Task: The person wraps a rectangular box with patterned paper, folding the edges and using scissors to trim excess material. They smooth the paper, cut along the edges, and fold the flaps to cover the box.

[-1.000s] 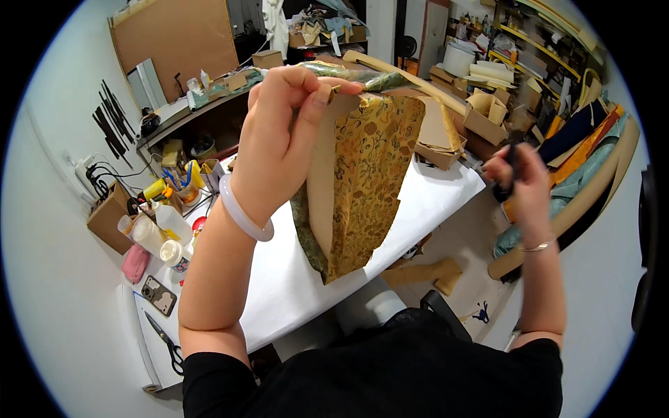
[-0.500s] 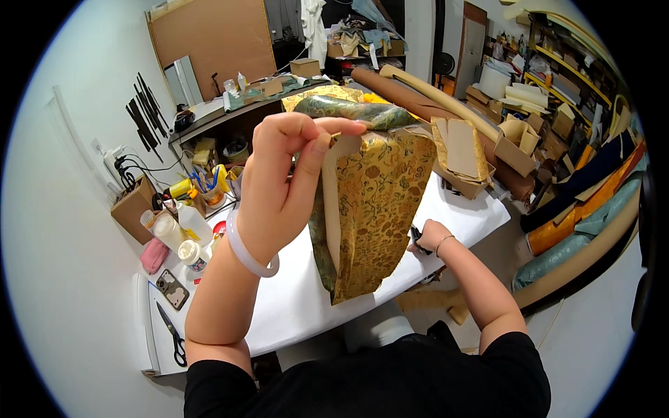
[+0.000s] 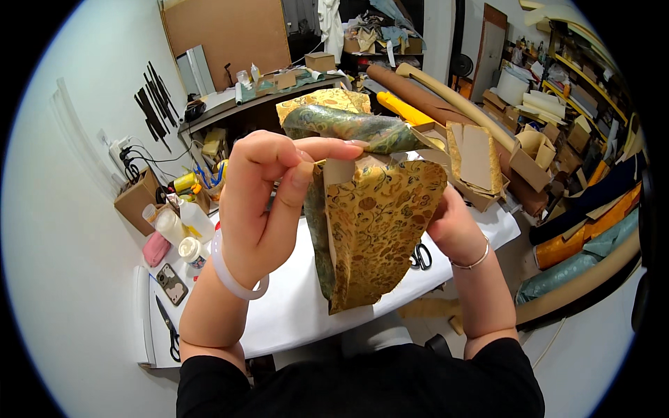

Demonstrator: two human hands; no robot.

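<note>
My left hand point(image 3: 261, 202) pinches the top edge of a box-like cardboard piece covered in gold floral brocade point(image 3: 383, 237), holding it up over the table. Green patterned brocade point(image 3: 348, 127) is folded over at its top, and more green shows down its left side. At the piece's right edge is my right hand point(image 3: 458, 226); its fingers are mostly hidden behind the brocade, so its grip cannot be made out. Small black-handled scissors point(image 3: 421, 257) lie on the white tabletop point(image 3: 286, 313), partly covered by the piece.
Large black-handled scissors point(image 3: 168, 327), a phone point(image 3: 171, 284), a white jar point(image 3: 192, 251) and a pink pouch point(image 3: 156, 249) lie at the left. A brocade-edged box point(image 3: 475, 160) stands at the far right corner. Fabric rolls point(image 3: 446, 104) lean behind it.
My right hand has let go of the small scissors and risen to the brocade piece's right edge. The left hand keeps its pinch, and the piece has turned slightly.
</note>
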